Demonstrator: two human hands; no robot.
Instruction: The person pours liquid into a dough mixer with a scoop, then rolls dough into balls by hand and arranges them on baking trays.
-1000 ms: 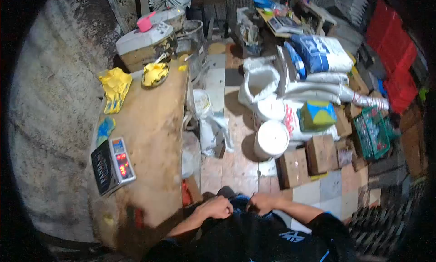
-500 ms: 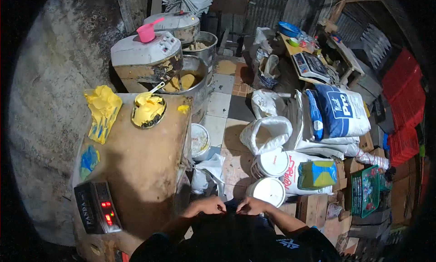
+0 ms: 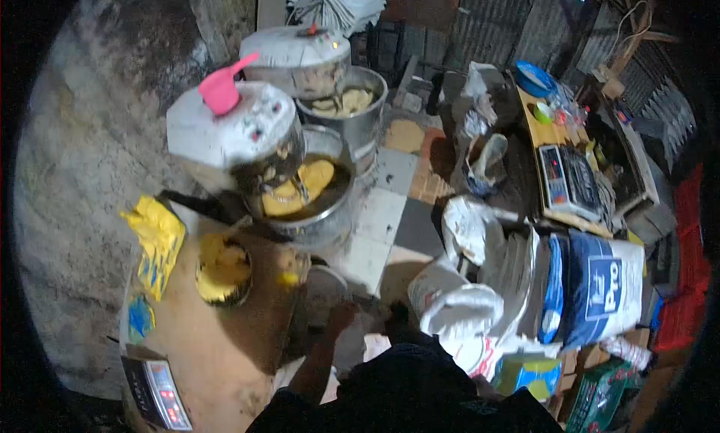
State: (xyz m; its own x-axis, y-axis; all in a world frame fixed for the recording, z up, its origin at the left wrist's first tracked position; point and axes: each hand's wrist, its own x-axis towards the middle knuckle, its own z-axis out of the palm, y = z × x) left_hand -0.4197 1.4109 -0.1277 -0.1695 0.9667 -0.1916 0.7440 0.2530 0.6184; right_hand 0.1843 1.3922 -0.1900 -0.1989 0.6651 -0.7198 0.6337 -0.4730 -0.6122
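Observation:
My left hand (image 3: 343,317) hangs low beside the table's right edge, near a round white bucket (image 3: 327,287). It is smeared by motion, so its fingers cannot be told apart. Of my right arm only a sliver of skin shows at my dark shirt (image 3: 420,384); the fingers are hidden. On the wooden table (image 3: 225,343) sit a bowl of yellow paste (image 3: 223,272), a yellow-smeared plastic bag (image 3: 159,245) and a digital scale (image 3: 159,394). Past the table, a mixer bowl (image 3: 319,227) holds yellow dough (image 3: 300,189).
A pink dipper (image 3: 219,92) rests on the near mixer (image 3: 232,129); a second mixer (image 3: 296,62) stands behind. To the right are an open white sack (image 3: 461,313), a blue-and-white sack (image 3: 604,287), a green crate (image 3: 600,399) and another scale (image 3: 570,182). Tiled floor (image 3: 371,215) runs between.
My hands have parted from in front of my waist; the left has swung forward and left, the right back against my body. The view has shifted towards the mixers, which look nearer.

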